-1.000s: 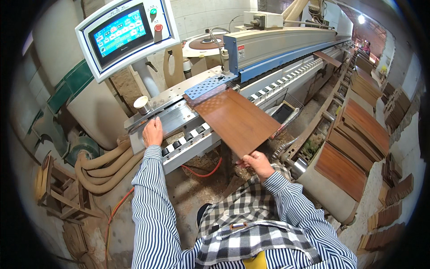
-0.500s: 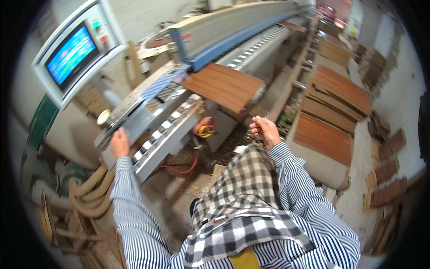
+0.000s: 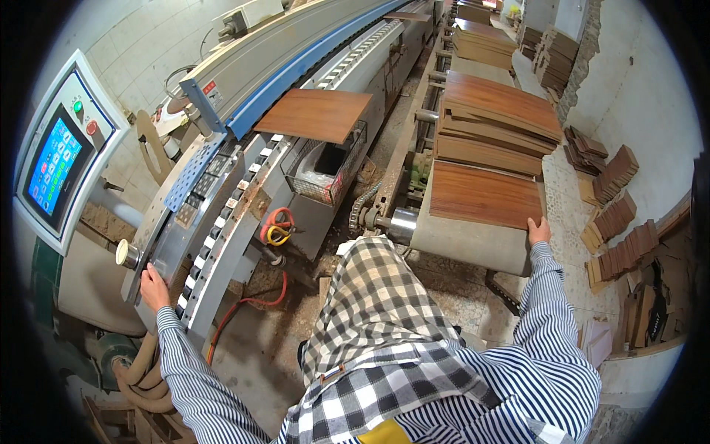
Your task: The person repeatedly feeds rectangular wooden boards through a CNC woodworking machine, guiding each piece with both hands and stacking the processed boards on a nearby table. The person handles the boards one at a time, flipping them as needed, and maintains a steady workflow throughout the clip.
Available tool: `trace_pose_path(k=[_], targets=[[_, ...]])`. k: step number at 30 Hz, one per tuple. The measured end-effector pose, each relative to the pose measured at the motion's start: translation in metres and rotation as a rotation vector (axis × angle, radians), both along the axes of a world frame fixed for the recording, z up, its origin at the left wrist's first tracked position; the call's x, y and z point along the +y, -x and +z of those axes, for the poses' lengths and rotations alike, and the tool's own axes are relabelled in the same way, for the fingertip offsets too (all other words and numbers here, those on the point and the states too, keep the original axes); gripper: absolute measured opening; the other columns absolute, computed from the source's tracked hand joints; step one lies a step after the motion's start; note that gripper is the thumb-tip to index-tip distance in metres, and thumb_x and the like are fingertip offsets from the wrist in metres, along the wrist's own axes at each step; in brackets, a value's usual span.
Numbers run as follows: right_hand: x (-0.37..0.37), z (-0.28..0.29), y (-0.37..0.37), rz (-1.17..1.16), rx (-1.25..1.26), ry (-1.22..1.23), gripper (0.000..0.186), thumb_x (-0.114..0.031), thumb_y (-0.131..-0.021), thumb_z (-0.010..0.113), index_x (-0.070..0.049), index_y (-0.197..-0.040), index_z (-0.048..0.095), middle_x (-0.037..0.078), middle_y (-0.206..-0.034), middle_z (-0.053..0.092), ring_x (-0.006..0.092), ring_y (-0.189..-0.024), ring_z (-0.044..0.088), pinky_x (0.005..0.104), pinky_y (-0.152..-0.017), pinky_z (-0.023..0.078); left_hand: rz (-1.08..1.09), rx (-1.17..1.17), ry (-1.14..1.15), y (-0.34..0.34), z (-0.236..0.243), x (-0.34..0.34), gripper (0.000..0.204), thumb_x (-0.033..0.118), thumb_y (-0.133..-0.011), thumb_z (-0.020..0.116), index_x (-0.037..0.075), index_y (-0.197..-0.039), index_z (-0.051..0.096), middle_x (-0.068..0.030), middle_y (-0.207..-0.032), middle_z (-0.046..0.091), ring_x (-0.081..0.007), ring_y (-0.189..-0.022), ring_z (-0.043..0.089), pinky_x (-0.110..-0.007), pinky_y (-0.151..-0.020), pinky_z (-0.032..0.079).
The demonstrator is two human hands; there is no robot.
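My left hand [image 3: 154, 288] rests at the near end of the edge banding machine's infeed [image 3: 164, 255], beside a small round knob [image 3: 127, 254]. Its thumb and fingers are apart, and I see nothing held in it. On the right, my right hand [image 3: 539, 231] grips the near right corner of a brown wood-grain panel [image 3: 484, 194]. This panel lies flat on the grey conveyor belt [image 3: 466, 244]. Another wood-grain panel [image 3: 314, 115] sits on the machine and juts out over its side.
A control screen [image 3: 55, 166] stands at the left. Farther along the conveyor lie stacked panels [image 3: 503, 111]. Scissors with red and yellow handles [image 3: 277, 226] hang on the machine's side, above a red hose [image 3: 277, 296]. Bundles of narrow boards [image 3: 617, 174] stand by the right wall.
My right hand has moved right and down, from mid-air to the panel's corner on the conveyor. My left hand has stayed at the machine's near end. The view has turned rightward.
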State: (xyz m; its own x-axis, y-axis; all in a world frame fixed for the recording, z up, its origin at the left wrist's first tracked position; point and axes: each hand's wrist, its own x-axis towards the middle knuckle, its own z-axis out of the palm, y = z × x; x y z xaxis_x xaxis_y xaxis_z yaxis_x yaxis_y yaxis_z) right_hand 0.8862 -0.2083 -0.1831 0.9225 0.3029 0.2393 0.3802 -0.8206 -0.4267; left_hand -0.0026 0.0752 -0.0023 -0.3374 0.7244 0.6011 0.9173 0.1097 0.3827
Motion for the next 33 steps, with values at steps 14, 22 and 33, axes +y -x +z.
trace_pose_path(k=[14, 22, 33], targets=[[-0.007, -0.017, 0.125, -0.097, 0.584, -0.836, 0.039, -0.014, -0.076, 0.067, 0.000, -0.105, 0.046, 0.011, -0.080, 0.058, 0.0190, -0.074, 0.055, 0.0304, -0.066, 0.047, 0.002, -0.043, 0.035, 0.003, 0.002, -0.005, 0.044, 0.035, -0.092, 0.040, -0.002, -0.071, 0.049, -0.0208, -0.067, 0.053, -0.0373, -0.063, 0.050, -0.046, -0.059, 0.036], [0.026, -0.024, 0.155, 0.011, 0.978, -1.046, 0.049, -0.016, -0.076, 0.066, -0.013, -0.117, 0.039, 0.005, -0.109, 0.053, 0.0252, -0.100, 0.052, 0.0492, -0.073, 0.045, 0.026, -0.076, -0.028, 0.014, -0.007, -0.007, 0.041, 0.034, -0.090, 0.041, 0.000, -0.070, 0.050, -0.0216, -0.071, 0.055, -0.0390, -0.069, 0.052, -0.047, -0.061, 0.038], [0.020, 0.043, 0.228, 0.554, 1.498, -1.026, 0.038, -0.017, -0.073, 0.066, -0.010, -0.107, 0.052, 0.002, -0.096, 0.060, 0.0181, -0.086, 0.058, 0.0377, -0.067, 0.050, 0.064, -0.085, 0.000, -0.001, 0.008, -0.016, 0.038, 0.033, -0.089, 0.043, 0.001, -0.071, 0.053, -0.0209, -0.076, 0.058, -0.0382, -0.075, 0.056, -0.047, -0.066, 0.041]])
